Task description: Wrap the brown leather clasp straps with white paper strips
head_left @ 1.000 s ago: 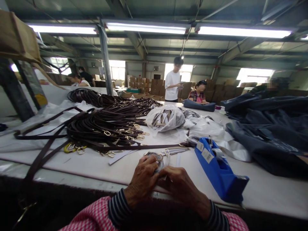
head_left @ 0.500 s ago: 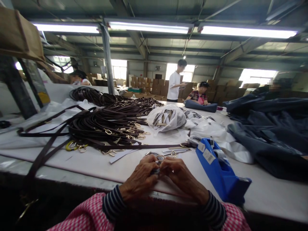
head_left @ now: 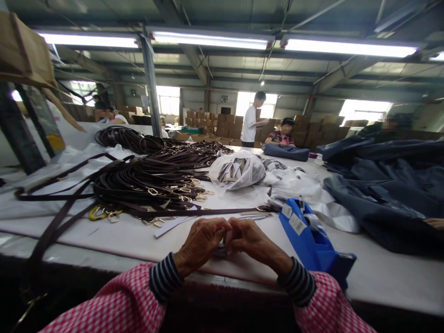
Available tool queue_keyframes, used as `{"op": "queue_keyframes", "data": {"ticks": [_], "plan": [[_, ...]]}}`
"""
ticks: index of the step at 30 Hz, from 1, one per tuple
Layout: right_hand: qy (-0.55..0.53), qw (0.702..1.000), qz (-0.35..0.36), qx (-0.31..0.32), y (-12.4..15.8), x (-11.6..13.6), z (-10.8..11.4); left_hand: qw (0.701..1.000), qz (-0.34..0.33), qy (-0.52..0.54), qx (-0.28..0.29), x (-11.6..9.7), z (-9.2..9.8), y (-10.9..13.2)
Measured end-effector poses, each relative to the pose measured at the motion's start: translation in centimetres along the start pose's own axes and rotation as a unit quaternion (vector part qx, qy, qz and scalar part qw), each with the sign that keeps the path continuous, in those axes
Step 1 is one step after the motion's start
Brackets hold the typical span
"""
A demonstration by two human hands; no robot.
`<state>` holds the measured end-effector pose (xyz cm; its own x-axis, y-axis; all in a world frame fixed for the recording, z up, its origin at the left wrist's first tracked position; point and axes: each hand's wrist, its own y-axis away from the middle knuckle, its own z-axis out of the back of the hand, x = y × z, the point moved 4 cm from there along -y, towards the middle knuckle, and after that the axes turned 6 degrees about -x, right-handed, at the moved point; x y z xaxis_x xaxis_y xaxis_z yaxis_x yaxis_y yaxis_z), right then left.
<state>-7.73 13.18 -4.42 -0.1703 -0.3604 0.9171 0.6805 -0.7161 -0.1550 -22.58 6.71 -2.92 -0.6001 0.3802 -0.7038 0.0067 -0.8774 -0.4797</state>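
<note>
In front of me, at the near side of the table, my left hand (head_left: 203, 240) and my right hand (head_left: 256, 243) meet with their fingertips touching. Both are closed in a pinch, fingers curled inward. A small greyish thing (head_left: 220, 249) shows between and below them; the fingers hide most of it, so its kind cannot be made out. Just beyond the hands, a dark brown strap (head_left: 208, 212) with a gold metal ring runs across the table. Thin pale strips (head_left: 255, 216) lie near it. A blue tape dispenser (head_left: 314, 247) stands right of my right hand.
A large pile of dark straps (head_left: 138, 178) with gold clasps covers the left. A clear plastic bag (head_left: 237, 170) of strips sits mid-table. Dark blue fabric (head_left: 385, 203) is heaped at right. Across the table a person (head_left: 250, 122) stands and another (head_left: 284, 134) sits.
My hands have risen slightly and their fingertips have come together, arching over the small greyish thing. The gold rings seen at the fingers before are now hidden. The view has shifted slightly.
</note>
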Motion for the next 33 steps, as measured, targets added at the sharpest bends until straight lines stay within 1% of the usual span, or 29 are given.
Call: {"op": "queue_keyframes", "data": {"ticks": [2, 4, 6, 9, 10, 12, 15, 17, 19, 21, 24, 27, 29, 33], "plan": [[-0.005, 1.0, -0.005, 0.026, -0.3, -0.2, -0.2, 1.0, -0.009, -0.011, -0.008, -0.5, -0.4, -0.1], [-0.009, 0.999, -0.015, 0.031, -0.6, -0.4, -0.2, 0.999, -0.011, -0.021, -0.023, -0.9, -0.7, -0.1], [-0.01, 0.999, -0.026, 0.033, -0.9, -0.6, -0.2, 0.999, -0.005, -0.006, -0.037, -1.1, -0.8, 0.0], [-0.016, 0.998, -0.043, 0.041, -1.2, -0.6, -0.3, 0.996, 0.037, 0.065, -0.054, -0.8, -0.3, 0.5], [-0.019, 0.998, -0.047, 0.044, -1.3, -0.7, -0.3, 0.994, 0.06, 0.066, -0.055, -0.5, -0.1, 0.8], [-0.022, 0.997, -0.053, 0.049, -1.4, -0.8, -0.3, 0.996, 0.088, 0.002, -0.032, 0.1, 0.2, 1.5], [-0.017, 0.997, -0.055, 0.051, -1.5, -1.0, -0.3, 0.99, 0.063, -0.123, 0.036, 0.6, -0.1, 2.5], [-0.004, 0.997, -0.051, 0.052, -1.5, -0.9, -0.2, 0.986, 0.047, -0.148, 0.057, 0.7, -0.6, 2.9], [0.019, 0.997, -0.044, 0.064, -1.5, -0.5, 0.0, 0.986, 0.057, -0.146, 0.058, 0.6, -0.8, 2.9], [0.05, 0.994, -0.035, 0.091, -1.6, 0.1, 0.1, 0.987, 0.061, -0.135, 0.063, 0.4, -1.0, 2.6], [0.11, 0.983, -0.018, 0.143, -2.1, 1.2, 0.2, 0.989, 0.042, -0.129, 0.066, 0.3, -0.9, 2.4], [0.182, 0.966, 0.015, 0.183, -3.0, 2.5, 0.1, 0.988, 0.017, -0.142, 0.066, 0.8, -0.9, 2.7], [0.229, 0.952, 0.046, 0.2, -3.5, 3.3, -0.1, 0.986, 0.012, -0.15, 0.067, 1.3, -1.0, 2.9], [0.31, 0.922, 0.104, 0.209, -3.5, 4.6, -0.4, 0.987, 0.014, -0.144, 0.067, 1.5, -1.3, 2.9]]}}
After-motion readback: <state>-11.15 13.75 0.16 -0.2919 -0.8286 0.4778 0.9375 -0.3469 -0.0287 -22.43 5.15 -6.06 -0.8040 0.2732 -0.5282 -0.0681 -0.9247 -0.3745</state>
